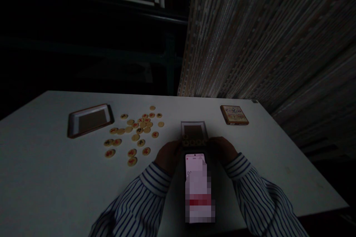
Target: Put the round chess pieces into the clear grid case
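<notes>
A small open box (206, 130) with a pale rim stands in front of me, with several round pieces (191, 142) in a row along its near side. My left hand (168, 154) grips its near left corner, fingers closed and partly in shadow. At the near right corner my right hand (224, 150) holds the same box, its fingertips dark. Left of the box, round Chinese chess pieces (139, 130) lie scattered, some showing red or black characters, others plain. Just below the box, between my forearms, lies a lit phone (196, 189), its screen partly pixelated.
A larger shallow box tray (109, 113) lies at the left of the white table (55, 177). A closed flat box (234, 114) with printed characters lies at the back right. A striped curtain (222, 44) hangs behind the table. The room is dim.
</notes>
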### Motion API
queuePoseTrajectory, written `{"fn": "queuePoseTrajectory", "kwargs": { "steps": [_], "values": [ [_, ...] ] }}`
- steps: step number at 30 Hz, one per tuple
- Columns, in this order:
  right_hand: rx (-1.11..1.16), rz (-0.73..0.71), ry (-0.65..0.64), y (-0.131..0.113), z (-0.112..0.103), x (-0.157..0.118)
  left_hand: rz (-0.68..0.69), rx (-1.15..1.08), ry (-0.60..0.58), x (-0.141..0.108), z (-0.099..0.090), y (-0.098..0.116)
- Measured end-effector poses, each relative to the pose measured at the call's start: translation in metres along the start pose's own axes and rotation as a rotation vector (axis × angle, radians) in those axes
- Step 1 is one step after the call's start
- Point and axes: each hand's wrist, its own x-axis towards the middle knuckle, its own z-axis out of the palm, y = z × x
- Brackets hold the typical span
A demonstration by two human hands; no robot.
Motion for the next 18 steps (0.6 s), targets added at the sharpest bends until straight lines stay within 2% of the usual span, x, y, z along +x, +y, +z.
{"fn": "queuePoseTrajectory", "kwargs": {
  "steps": [5, 11, 18],
  "values": [
    [-0.034, -0.018, -0.023, 0.0024, 0.0020, -0.0005, -0.016, -0.003, -0.011, -0.0004, 0.0001, 0.0003],
    [-0.042, -0.005, -0.022, 0.0039, 0.0045, -0.0012, -0.015, 0.014, 0.038, -0.0007, 0.0031, -0.0012],
    [-0.026, 0.003, -0.017, 0.0002, 0.0000, 0.0000, -0.021, -0.001, -0.015, 0.0004, -0.0005, 0.0004]
  ]
}}
